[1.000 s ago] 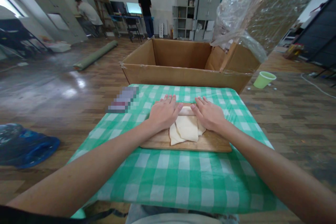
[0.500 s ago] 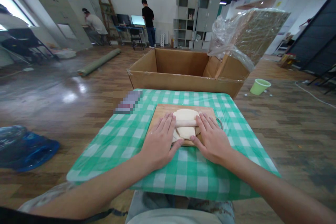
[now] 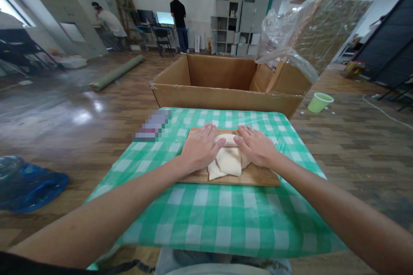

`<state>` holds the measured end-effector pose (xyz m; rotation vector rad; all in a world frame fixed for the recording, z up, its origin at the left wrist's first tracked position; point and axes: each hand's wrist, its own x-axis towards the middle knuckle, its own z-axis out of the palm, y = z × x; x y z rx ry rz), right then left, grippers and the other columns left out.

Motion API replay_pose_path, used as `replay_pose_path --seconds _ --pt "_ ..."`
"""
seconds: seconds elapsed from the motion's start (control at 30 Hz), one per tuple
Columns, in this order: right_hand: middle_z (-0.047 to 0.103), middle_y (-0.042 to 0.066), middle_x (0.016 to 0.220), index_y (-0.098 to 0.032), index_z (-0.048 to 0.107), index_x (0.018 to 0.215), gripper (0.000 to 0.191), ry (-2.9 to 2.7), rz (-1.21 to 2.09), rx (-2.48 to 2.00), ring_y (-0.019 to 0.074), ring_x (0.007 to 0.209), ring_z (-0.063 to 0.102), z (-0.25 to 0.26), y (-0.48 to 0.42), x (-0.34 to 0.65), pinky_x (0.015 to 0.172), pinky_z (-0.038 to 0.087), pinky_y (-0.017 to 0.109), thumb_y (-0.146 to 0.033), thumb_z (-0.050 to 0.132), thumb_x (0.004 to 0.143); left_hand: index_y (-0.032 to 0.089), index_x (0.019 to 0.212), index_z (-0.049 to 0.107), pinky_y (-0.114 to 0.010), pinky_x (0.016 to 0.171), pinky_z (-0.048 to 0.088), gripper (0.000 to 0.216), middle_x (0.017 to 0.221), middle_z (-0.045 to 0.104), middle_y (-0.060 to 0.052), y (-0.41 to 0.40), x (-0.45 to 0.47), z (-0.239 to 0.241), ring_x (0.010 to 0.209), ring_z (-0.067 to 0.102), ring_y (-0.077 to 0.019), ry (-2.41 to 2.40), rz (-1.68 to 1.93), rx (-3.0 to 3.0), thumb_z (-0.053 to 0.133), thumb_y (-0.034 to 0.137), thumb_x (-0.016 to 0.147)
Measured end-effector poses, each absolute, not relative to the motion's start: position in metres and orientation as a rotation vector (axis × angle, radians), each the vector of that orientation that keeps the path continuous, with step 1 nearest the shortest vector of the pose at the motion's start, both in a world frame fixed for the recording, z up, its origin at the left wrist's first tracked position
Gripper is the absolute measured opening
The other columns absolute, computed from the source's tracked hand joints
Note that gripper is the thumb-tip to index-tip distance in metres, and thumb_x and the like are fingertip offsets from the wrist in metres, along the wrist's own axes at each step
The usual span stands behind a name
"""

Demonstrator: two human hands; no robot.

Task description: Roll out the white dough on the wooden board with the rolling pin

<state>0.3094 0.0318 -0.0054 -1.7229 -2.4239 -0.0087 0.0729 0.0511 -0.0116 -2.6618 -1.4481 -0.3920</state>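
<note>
A pale sheet of dough (image 3: 230,163), with folded or overlapping layers, lies on a wooden cutting board (image 3: 258,179). Across its far part rests a light rolling pin (image 3: 226,139); only its middle shows between my hands. My left hand (image 3: 201,146) lies over the left end of the pin, fingers stretched forward and palm down. Over the right end, my right hand (image 3: 256,144) is flat in the same way, its thumb reaching inward along the pin. Both palms hide the pin's ends, and neither hand's fingers wrap around it.
A green checked cloth (image 3: 193,219) covers the table. On its far left is a blurred-out flat item (image 3: 152,126). Beyond the table stands a big cardboard box (image 3: 222,94); a green bucket (image 3: 320,102) is right, blue plastic (image 3: 41,187) left. Two people are in the background.
Both hands and the rolling pin have moved forward, away from me, over the dough. More of the dough's near part and the board's front edge now show. The view has shifted slightly.
</note>
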Motion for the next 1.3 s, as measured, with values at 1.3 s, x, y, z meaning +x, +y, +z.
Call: replay_pose_path --seconds 1.3 --pt "0.066 0.025 0.136 -0.005 0.071 0.120 0.043 -2.468 -0.431 -1.617 0.0377 0.137 0.050 -0.002 -0.011 0.290 0.112 0.039 0.053 -0.025 0.035 0.107 0.006 0.148 0.047 -0.056 0.125 0.033 0.053 0.158 0.047 -0.023 0.007 0.078 -0.007 0.155 0.035 -0.0333 -1.298 -0.417 -2.717 0.028 0.038 0.111"
